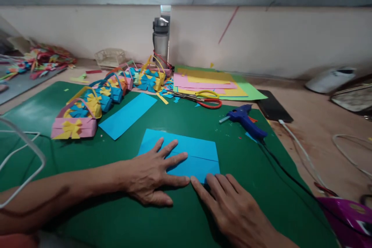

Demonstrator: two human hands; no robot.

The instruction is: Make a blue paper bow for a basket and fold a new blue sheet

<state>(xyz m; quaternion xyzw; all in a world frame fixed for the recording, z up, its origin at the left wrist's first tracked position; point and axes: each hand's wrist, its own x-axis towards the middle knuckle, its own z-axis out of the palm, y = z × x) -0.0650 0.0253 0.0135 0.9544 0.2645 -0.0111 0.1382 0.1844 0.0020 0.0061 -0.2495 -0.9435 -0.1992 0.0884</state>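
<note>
A folded sheet of blue paper (200,151) lies on the green mat (122,224), a crease line running across it. My left hand (154,172) rests flat on its left part with the fingers spread. At the near edge, my right hand (229,201) touches the paper with the index fingertip close to my left ring or little finger; its other fingers are loosely bent and hold nothing. Beyond my left hand lies a separate blue paper strip (128,116).
Small paper baskets with bows (75,128) line the mat's left side. Behind are scissors (203,99), stacked coloured sheets (209,81) and a bottle (161,42). To the right are a blue glue gun (245,120) with its cord and a phone (274,106).
</note>
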